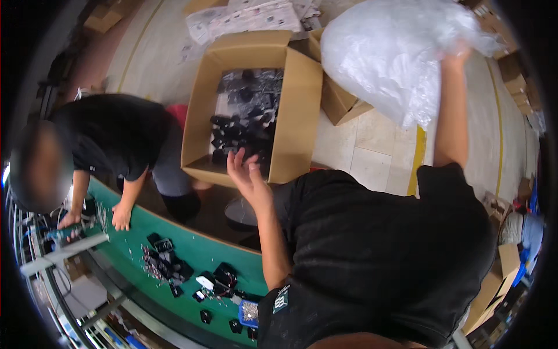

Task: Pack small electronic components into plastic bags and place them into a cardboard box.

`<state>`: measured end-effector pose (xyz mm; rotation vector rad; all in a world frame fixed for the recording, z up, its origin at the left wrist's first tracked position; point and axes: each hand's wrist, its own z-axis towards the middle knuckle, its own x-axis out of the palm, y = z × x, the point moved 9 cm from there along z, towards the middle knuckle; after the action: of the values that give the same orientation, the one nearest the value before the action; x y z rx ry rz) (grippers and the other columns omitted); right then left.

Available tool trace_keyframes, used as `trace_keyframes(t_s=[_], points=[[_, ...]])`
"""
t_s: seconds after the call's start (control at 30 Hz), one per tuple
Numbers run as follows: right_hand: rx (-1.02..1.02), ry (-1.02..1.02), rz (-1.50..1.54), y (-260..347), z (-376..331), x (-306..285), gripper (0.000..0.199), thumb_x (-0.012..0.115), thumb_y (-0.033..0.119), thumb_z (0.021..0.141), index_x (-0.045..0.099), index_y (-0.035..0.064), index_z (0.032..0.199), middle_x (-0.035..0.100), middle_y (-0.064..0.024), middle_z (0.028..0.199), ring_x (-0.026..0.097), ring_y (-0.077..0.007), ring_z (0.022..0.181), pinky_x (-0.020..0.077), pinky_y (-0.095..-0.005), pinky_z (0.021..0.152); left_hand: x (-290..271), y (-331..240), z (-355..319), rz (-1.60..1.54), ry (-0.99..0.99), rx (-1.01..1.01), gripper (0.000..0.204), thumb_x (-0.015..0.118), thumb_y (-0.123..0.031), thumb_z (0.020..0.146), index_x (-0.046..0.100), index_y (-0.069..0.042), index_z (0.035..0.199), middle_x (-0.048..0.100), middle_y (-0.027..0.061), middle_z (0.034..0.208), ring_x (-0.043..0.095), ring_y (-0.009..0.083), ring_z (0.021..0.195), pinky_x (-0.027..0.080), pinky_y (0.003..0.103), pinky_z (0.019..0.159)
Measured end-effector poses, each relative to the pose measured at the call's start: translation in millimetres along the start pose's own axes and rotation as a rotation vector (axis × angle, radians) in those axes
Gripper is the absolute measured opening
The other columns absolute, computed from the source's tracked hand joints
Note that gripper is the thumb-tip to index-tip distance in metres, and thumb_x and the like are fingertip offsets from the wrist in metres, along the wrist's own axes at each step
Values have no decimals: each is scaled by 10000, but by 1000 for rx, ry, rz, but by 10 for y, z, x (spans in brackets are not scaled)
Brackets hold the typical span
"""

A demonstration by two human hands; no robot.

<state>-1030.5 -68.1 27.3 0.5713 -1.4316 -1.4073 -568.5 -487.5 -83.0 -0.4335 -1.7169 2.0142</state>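
My right hand (457, 53) is raised at the upper right, its fingers closed on a large, puffed-out translucent plastic bag (383, 55). The bag's contents, if any, cannot be made out. My left hand (249, 177) hovers at the near edge of an open cardboard box (303, 110), fingers apart and slightly curled, holding nothing. Inside the box lie several small black plastic parts (229, 131), some under clear film toward the far side. Their exact kind is too small to tell.
To my left, another person (116, 131) works with both hands at a green-topped bench (192, 238). Black parts (168, 264), loose small pieces and a blue tray (249, 313) of small metal pieces lie on it. Another carton (343, 102) stands beneath the bag; printed sheets (250, 20) lie beyond the box.
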Motion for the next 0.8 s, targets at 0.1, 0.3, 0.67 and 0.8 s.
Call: trace_keyframes(t_s=[0.1, 0.3, 0.67, 0.8], points=[[-147, -124, 24, -563, 1007, -494, 113, 611, 107, 770, 585, -3, 778, 593, -72, 704, 548, -197, 587, 430, -377, 483, -436, -127, -218, 4, -103, -55, 486, 474, -38, 909, 309, -33, 1366, 506, 139, 1212, 556, 137, 817, 443, 245, 736], [-805, 295, -1557, -2253, 1570, 85, 369, 626, 285, 785, 630, -50, 939, 664, -169, 863, 637, -290, 793, 503, -401, 715, -1044, -175, -700, 58, -238, -115, 407, 539, -84, 894, 419, -20, 1277, 545, 127, 1140, 554, 125, 816, 468, 250, 749], [-437, 997, -1467, -2859, 362, 1592, 384, 586, 309, 839, 602, 14, 1085, 618, -144, 1041, 582, -262, 957, 455, -371, 833, -1718, -276, -1578, 713, -537, -141, 282, 561, -2, 827, 563, 11, 1109, 638, 106, 980, 607, 166, 780, 493, 268, 688], [-318, 1188, -1497, -2603, 307, 1622, 397, 569, 318, 860, 591, 40, 1143, 599, -133, 1112, 560, -251, 1023, 435, -360, 881, -1715, -242, -1512, 692, -477, -180, 238, 563, 5, 822, 591, 12, 1058, 643, 102, 932, 607, 163, 742, 490, 273, 642]])
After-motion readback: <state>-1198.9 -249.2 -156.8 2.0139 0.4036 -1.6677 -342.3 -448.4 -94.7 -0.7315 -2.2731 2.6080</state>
